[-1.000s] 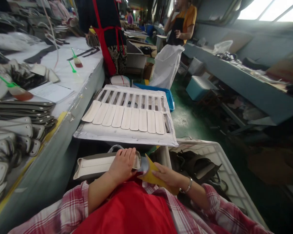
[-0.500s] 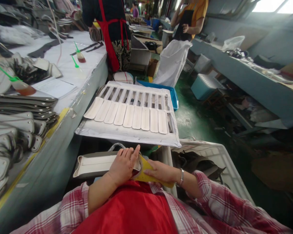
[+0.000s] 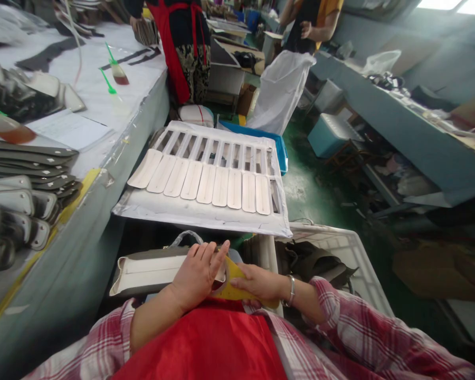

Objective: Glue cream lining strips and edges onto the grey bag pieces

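Note:
A handbag (image 3: 150, 273) with a cream panel facing up and grey edges lies in front of my body. Its plastic-wrapped handle (image 3: 187, 234) arches up behind. My left hand (image 3: 198, 274) rests flat on the bag's right end, fingers stretched out and thumb raised. With fingers closed round it, my right hand (image 3: 259, 282) grips a yellow flat piece (image 3: 236, 272) that meets the bag's right end. How far this piece reaches into or under the bag is hidden by my left hand.
Ahead lies a white slotted rack (image 3: 198, 216) bearing a row of cream panels (image 3: 203, 182). A white crate (image 3: 340, 240) with dark pieces stands at right. The left table (image 3: 136, 113) holds stacked parts (image 3: 24, 163) and green-tipped bottles (image 3: 119, 73). Two people stand farther back.
The view has shifted slightly, so the table and rack sit a little further left. The bag and my left hand appear slightly left; both hands keep nearly the same pose.

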A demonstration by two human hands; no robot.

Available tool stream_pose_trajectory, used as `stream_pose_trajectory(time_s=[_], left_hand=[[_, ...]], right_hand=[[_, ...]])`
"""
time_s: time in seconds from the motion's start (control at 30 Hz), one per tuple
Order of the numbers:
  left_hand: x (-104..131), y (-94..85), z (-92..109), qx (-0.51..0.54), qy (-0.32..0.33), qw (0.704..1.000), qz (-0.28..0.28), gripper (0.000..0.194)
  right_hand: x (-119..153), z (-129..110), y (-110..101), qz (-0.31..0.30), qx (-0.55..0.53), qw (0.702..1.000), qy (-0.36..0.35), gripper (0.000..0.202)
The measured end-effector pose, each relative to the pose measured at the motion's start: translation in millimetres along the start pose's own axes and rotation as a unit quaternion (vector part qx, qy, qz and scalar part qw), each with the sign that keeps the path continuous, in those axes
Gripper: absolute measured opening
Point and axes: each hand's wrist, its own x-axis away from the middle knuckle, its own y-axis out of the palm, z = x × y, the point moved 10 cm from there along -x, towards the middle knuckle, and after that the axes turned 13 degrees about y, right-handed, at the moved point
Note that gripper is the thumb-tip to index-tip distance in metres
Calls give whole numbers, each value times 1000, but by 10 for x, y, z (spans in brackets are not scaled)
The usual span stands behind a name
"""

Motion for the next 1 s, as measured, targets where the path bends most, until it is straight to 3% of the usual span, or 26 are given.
stream_pose_trajectory(time_s=[0.37,0.57,0.73,1.0], left_hand=[[24,67,-38,7,42,998,-36,73],[69,97,-60,24,54,997,-49,79],[96,91,-58,48,63,996,-38,88],[118,102,-65,78,100,991,-32,91]], right_hand=[[-53,20,60,16,-11,1000,-1,32],[-79,43,47,65,-49,996,-23,40],[-93,47,56,87,-52,993,-60,40],[-121,23,64,121,-57,990,-53,46]])
